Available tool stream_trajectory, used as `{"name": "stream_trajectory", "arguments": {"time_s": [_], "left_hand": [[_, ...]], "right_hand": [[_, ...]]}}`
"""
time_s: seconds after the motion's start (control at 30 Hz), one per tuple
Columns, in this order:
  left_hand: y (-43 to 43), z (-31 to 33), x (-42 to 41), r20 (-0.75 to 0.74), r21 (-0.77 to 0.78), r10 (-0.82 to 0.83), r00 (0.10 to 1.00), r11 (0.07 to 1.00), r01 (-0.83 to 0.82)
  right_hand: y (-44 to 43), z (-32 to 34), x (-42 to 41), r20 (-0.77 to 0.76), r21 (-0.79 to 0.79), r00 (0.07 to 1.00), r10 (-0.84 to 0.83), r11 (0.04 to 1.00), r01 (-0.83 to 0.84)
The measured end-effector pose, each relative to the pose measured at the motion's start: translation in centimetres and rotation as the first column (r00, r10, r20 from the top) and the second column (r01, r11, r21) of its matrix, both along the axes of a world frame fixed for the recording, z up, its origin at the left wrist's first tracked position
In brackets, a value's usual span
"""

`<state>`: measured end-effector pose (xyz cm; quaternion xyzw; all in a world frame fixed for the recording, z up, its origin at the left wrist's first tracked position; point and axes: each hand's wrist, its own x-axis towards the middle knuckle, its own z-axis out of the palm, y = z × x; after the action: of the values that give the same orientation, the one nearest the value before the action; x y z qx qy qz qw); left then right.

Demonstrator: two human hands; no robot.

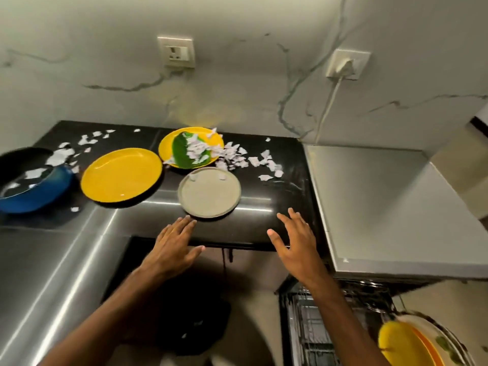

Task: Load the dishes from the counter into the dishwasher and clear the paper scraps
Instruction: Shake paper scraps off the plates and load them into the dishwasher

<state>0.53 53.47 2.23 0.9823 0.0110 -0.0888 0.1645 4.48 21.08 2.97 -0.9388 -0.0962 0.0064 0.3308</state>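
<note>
A beige plate (210,192) lies on the black counter (264,223) with two paper bits on its far rim. My left hand (173,247) is open, fingertips just short of its near edge. My right hand (294,239) is open over the counter to the plate's right, holding nothing. A large yellow plate (121,175) sits to the left. Behind it a yellow plate with a green leaf (184,147) is heaped with paper scraps (232,155), which spill onto the counter. A blue bowl (34,191) at far left holds more scraps.
The open dishwasher rack (317,326) is at lower right, with yellow and patterned plates (412,342) standing in it. A white appliance top (383,196) adjoins the counter on the right. A black pan (18,159) sits behind the blue bowl. Steel surface at left.
</note>
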Motion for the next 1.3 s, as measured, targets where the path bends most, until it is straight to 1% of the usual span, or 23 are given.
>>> {"name": "stream_trajectory", "arguments": {"time_s": [0.2,0.3,0.4,0.53,0.6,0.67,0.73,0.77,0.8,0.83,0.87,0.9,0.93,0.97,1.0,1.03,1.13,1.23,1.3], "left_hand": [[5.7,0.5,-0.3,-0.008,-0.047,0.085,0.996,0.995,-0.085],[7.5,0.1,0.3,-0.040,-0.130,0.138,0.990,0.981,-0.142],[8.9,-0.8,1.5,-0.085,-0.216,0.203,0.976,0.952,-0.216],[11.0,-2.0,4.3,-0.156,-0.232,0.295,0.943,0.917,-0.325],[11.9,-2.1,5.9,-0.189,-0.267,0.373,0.908,0.871,-0.413],[13.0,-2.4,7.5,-0.238,-0.339,0.485,0.841,0.770,-0.540],[14.3,-3.2,9.2,-0.303,-0.427,0.591,0.747,0.616,-0.661],[15.0,-3.8,9.9,-0.348,-0.502,0.633,0.691,0.497,-0.708],[15.7,-4.4,10.7,-0.409,-0.586,0.666,0.625,0.334,-0.739],[16.2,-4.9,11.4,-0.475,-0.657,0.685,0.553,0.142,-0.741],[16.6,-5.4,12.0,-0.534,-0.696,0.693,0.485,-0.033,-0.718],[17.0,-5.8,12.5,-0.578,-0.709,0.699,0.421,-0.174,-0.684],[17.2,-6.1,12.8,-0.609,-0.708,0.705,0.365,-0.274,-0.651],[17.4,-6.4,13.3,-0.631,-0.706,0.705,0.323,-0.351,-0.615],[17.6,-6.6,13.6,-0.644,-0.707,0.707,0.294,-0.402,-0.582],[17.9,-6.8,14.0,-0.655,-0.706,0.704,0.275,-0.441,-0.554],[18.5,-7.1,14.5,-0.687,-0.697,0.680,0.256,-0.520,-0.493],[19.0,-7.2,14.7,-0.711,-0.677,0.667,0.225,-0.561,-0.476],[19.0,-7.3,14.8,-0.716,-0.665,0.670,0.199,-0.567,-0.486]], "right_hand": [[6.9,0.7,2.4,-0.011,-0.006,0.996,0.087,0.996,-0.087],[9.4,0.4,3.9,-0.042,-0.013,0.988,0.146,0.989,-0.147],[11.9,0.0,6.0,-0.111,-0.013,0.973,0.204,0.978,-0.207],[16.3,-0.9,9.9,-0.187,0.035,0.924,0.333,0.942,-0.333],[18.8,-1.3,11.7,-0.212,-0.011,0.882,0.421,0.901,-0.433],[21.6,-1.5,13.6,-0.239,-0.124,0.830,0.504,0.832,-0.541],[24.2,-1.8,15.2,-0.239,-0.234,0.779,0.579,0.745,-0.625],[25.4,-2.1,15.9,-0.234,-0.287,0.750,0.619,0.693,-0.662],[26.6,-2.5,16.7,-0.238,-0.339,0.711,0.662,0.630,-0.699],[27.5,-3.0,17.2,-0.258,-0.388,0.669,0.697,0.559,-0.733],[28.5,-3.5,17.7,-0.286,-0.440,0.625,0.726,0.480,-0.759],[29.2,-3.9,18.0,-0.312,-0.497,0.586,0.747,0.397,-0.771],[29.9,-4.2,18.3,-0.332,-0.555,0.554,0.763,0.317,-0.769],[30.5,-4.6,18.5,-0.339,-0.606,0.527,0.780,0.248,-0.756],[31.0,-4.8,18.7,-0.335,-0.644,0.510,0.793,0.202,-0.737],[31.4,-5.0,18.9,-0.328,-0.666,0.501,0.801,0.180,-0.724],[32.3,-5.1,19.5,-0.363,-0.655,0.483,0.797,0.150,-0.740],[33.1,-4.8,20.3,-0.435,-0.619,0.447,0.782,0.101,-0.779],[33.3,-4.3,20.7,-0.473,-0.594,0.418,0.776,0.069,-0.802]]}}
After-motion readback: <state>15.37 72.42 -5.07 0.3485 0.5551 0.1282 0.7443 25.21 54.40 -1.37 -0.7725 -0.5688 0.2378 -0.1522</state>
